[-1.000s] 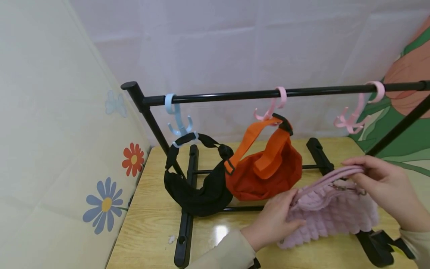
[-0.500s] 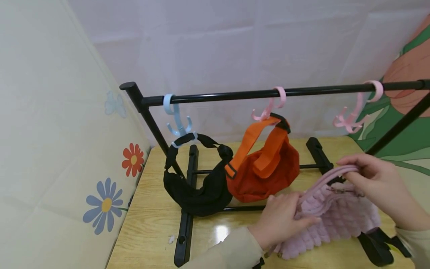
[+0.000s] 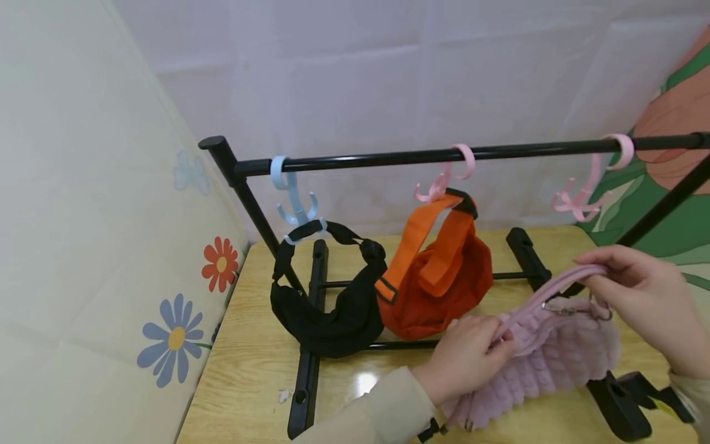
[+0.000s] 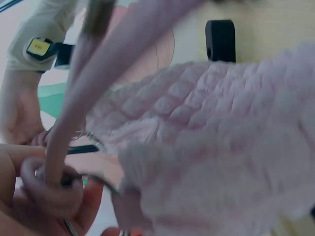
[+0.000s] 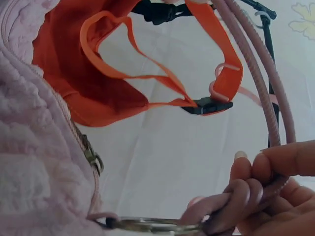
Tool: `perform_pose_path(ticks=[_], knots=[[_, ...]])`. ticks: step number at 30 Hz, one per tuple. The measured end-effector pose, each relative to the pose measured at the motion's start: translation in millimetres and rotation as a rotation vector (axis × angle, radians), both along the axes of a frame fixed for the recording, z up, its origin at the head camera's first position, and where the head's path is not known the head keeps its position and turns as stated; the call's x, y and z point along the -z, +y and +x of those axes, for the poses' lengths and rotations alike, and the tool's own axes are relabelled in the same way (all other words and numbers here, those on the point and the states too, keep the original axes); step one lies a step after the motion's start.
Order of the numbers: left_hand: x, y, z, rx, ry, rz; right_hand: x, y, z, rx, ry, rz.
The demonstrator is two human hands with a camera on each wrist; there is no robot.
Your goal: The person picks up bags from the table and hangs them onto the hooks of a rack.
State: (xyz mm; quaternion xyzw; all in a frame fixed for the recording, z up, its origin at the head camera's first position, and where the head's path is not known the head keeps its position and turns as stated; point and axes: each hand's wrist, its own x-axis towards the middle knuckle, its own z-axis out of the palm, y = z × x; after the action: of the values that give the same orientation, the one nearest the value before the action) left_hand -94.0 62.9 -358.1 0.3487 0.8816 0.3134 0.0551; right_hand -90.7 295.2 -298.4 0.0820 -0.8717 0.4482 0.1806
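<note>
A puffy quilted pink handbag [image 3: 560, 364] hangs at the right front between my hands. My left hand [image 3: 468, 351] pinches the left end of its pink cord handle [image 3: 546, 293]. My right hand [image 3: 646, 293] pinches the handle's other end, above a metal ring. Up close in the right wrist view, my right hand [image 5: 275, 191] holds the cord beside its knot [image 5: 241, 196], near the ring [image 5: 152, 224]. The left wrist view has the cord's looped end [image 4: 51, 194] at my left fingers. Part of the bag's left side is hidden behind my left hand.
A black rack bar [image 3: 366, 159] carries a blue hook [image 3: 294, 197] with a black bag [image 3: 333, 320] and a pink hook [image 3: 444, 176] with an orange bag [image 3: 427, 290]. Further right hangs a bare pink hook [image 3: 579, 197]. Rack feet [image 3: 305, 388] stand on the wooden table [image 3: 244, 370].
My left hand has shifted slightly right, and the bag's left end has dropped a little. The right hand has moved slightly right with the handle. The orange bag has swung a little left.
</note>
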Motion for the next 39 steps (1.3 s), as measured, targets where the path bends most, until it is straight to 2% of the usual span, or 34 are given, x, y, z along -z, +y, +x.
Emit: perform_pose_path(ticks=[4, 9, 15, 18, 23, 26, 32, 39], knots=[[-8.5, -5.6, -7.7, 0.040, 0.019, -0.012, -2.7, 6.2, -4.8, 0.068, 0.002, 0.035], [-16.8, -8.4, -13.3, 0.048, 0.016, -0.023, -2.7, 15.1, -11.9, 0.192, -0.005, 0.075], [-20.3, -6.1, -14.3, 0.067, 0.030, 0.017, -2.0, 19.7, -17.3, 0.269, -0.026, 0.028], [-22.3, -5.2, -14.6, 0.085, -0.002, 0.079, -3.9, 21.6, -18.7, 0.283, -0.021, -0.004], [-30.9, -3.2, -14.8, 0.115, -0.165, 0.218, -9.2, 24.4, -21.7, 0.326, -0.012, -0.019], [-38.3, -1.6, -14.7, 0.134, -0.200, 0.236, -13.0, 25.8, -24.2, 0.370, -0.011, -0.026], [-48.9, 4.2, -15.6, 0.166, -0.161, 0.208, -20.5, 31.2, -29.5, 0.403, 0.027, -0.074], [-55.7, 12.2, -16.5, 0.148, -0.098, 0.199, -26.8, 34.6, -36.3, 0.439, 0.029, -0.081]])
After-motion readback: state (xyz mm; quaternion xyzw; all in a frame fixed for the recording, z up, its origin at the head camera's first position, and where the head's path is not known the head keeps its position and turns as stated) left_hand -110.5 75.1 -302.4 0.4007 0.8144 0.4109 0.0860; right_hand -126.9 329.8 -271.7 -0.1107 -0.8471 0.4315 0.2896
